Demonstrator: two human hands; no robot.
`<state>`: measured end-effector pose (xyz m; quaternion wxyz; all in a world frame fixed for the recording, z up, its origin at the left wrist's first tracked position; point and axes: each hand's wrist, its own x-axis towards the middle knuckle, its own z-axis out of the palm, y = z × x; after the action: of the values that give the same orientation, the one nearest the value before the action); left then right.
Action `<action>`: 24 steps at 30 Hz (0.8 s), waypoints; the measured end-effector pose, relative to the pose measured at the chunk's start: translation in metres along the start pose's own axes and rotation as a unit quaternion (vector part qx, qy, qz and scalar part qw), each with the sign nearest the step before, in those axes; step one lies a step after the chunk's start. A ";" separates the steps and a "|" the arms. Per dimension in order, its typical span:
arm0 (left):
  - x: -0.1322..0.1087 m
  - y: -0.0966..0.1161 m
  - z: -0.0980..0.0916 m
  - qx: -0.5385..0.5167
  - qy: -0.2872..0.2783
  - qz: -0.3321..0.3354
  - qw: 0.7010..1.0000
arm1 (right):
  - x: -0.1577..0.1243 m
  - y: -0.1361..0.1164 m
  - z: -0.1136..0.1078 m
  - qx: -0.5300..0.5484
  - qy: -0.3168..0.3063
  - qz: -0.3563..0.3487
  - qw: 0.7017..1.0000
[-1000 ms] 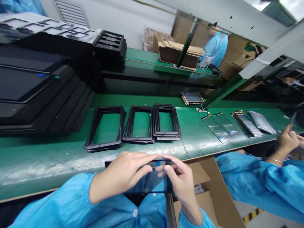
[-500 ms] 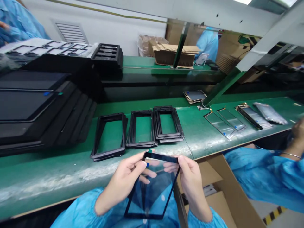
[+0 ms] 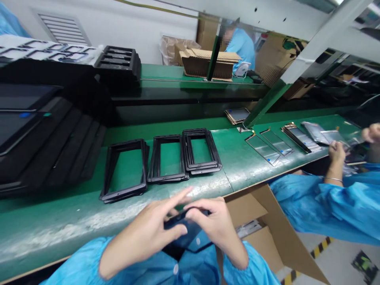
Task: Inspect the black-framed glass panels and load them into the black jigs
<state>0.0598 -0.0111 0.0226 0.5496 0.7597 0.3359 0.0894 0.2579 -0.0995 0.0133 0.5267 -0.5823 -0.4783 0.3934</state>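
Both of my hands hold a thin glass panel with a black border (image 3: 184,233) in front of my chest, just below the green bench's front edge. My left hand (image 3: 151,229) grips its left side with thumb and lower fingers, the upper fingers stretched out. My right hand (image 3: 212,221) is curled over its top right corner. The panel lies nearly flat and is mostly hidden by my hands. On the bench beyond them lie three stacks of black rectangular frames (image 3: 166,158).
Stacked dark trays (image 3: 38,134) fill the left of the green bench (image 3: 237,166). Glass strips (image 3: 267,146) and panel stacks (image 3: 299,136) lie to the right, where a co-worker's hand (image 3: 337,152) works. An open cardboard box (image 3: 264,233) stands below the bench edge.
The panel was held up tilted with its clear face showing; now it is lowered and turned nearly flat between my hands, which have closed in over it. The view shifted slightly right.
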 end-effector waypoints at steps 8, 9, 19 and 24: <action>0.004 -0.002 0.000 -0.212 0.088 -0.096 0.969 | -0.005 0.032 -0.056 -0.062 0.187 -0.013 0.980; 0.003 -0.005 -0.001 -0.233 0.107 -0.098 0.962 | -0.007 0.038 -0.060 -0.016 0.164 0.021 0.986; 0.004 -0.014 -0.005 0.033 0.240 0.075 0.967 | -0.025 0.032 -0.039 0.086 0.187 0.083 0.975; 0.020 0.010 -0.011 0.289 0.126 0.247 0.917 | -0.030 0.024 -0.031 0.058 0.161 0.105 0.980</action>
<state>0.0739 0.0075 0.0310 0.2203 0.9266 0.2151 0.2161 0.2845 -0.1355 -0.0078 0.5856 -0.6531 -0.3001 0.3749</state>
